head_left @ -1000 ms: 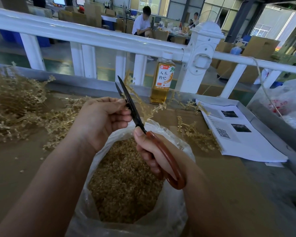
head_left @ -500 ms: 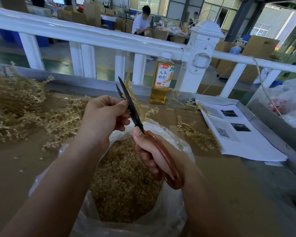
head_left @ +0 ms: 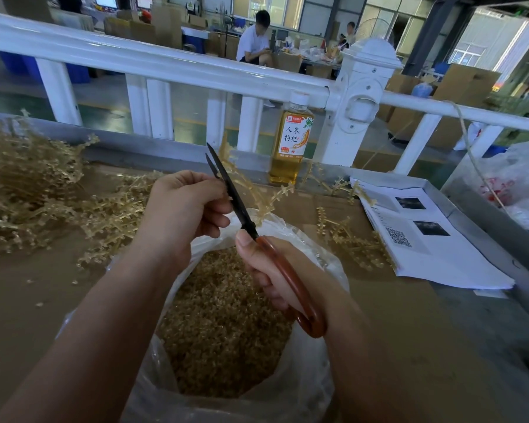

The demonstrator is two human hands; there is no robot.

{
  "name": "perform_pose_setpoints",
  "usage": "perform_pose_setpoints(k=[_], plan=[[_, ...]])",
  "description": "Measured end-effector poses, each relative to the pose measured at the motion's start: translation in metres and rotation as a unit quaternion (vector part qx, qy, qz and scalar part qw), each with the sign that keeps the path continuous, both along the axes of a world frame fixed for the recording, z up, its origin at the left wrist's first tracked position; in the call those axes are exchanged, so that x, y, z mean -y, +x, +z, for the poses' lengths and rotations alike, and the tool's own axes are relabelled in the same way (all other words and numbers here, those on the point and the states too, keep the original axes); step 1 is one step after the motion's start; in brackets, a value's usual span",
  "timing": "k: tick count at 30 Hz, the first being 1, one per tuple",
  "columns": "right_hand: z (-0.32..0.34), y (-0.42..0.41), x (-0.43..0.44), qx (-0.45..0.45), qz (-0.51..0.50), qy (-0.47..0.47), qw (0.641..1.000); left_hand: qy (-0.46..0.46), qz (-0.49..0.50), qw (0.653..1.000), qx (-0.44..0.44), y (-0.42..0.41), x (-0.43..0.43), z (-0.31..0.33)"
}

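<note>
Hardly anything has shifted over the last second: both hands stay above the bag, the scissors' tips sit a touch lower in view, and more of the bag's left edge shows under the left forearm.

The left hand (head_left: 187, 206) is curled round the stem of a translucent golden plastic sprig (head_left: 258, 203), which rises behind the blades and curves off to the right, above the bag's far rim. The right hand (head_left: 269, 270) grips the red-brown handle of the scissors (head_left: 226, 181), thumb pressed near the pivot; the dark blades point up and away, only narrowly parted (two separate tips are just visible), lying against the left fingers.

Below them stands a clear plastic bag (head_left: 306, 377), open and filled with small golden cut pieces (head_left: 223, 319). It rests on a brown cardboard surface (head_left: 28, 300). A heap of uncut sprigs (head_left: 28, 184) lies to the left, a few more (head_left: 348, 239) to the right beside printed sheets (head_left: 434, 251) bearing a QR code. A bottle of amber drink (head_left: 290, 141) stands by the white railing (head_left: 165, 61).
</note>
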State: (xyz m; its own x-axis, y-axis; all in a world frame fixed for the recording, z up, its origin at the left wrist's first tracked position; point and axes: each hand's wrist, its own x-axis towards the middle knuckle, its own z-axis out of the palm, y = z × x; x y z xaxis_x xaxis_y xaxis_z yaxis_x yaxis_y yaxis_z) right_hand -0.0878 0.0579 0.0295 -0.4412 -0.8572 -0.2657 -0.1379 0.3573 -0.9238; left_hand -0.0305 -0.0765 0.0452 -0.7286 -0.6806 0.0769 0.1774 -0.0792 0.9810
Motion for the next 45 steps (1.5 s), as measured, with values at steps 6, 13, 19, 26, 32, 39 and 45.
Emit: perform_pose_setpoints(k=[6,13,19,26,32,39,45], plan=[[-0.012,-0.003,0.010,-0.195,-0.008,0.001,0.981,-0.058,0.024,0.997,0.033,0.001,0.009,-0.001],[-0.007,-0.003,0.003,-0.222,-0.009,0.021,0.975,-0.024,-0.031,0.997,0.067,0.003,0.017,-0.002],[-0.008,-0.002,0.003,-0.207,0.003,0.022,0.978,0.096,0.033,0.994,-0.026,0.004,0.026,-0.002],[-0.007,-0.004,0.006,-0.179,0.001,0.018,0.984,0.153,0.019,0.987,-0.047,0.003,0.027,0.000],[0.000,-0.002,0.000,-0.181,0.026,0.036,0.982,0.186,0.066,0.978,-0.066,0.002,0.029,0.000],[0.004,-0.001,0.000,-0.119,-0.030,-0.029,0.992,0.143,0.019,0.989,-0.026,0.004,0.025,-0.002],[0.004,-0.002,-0.001,-0.090,-0.105,-0.028,0.990,0.061,-0.069,0.996,0.022,0.002,0.008,0.001]])
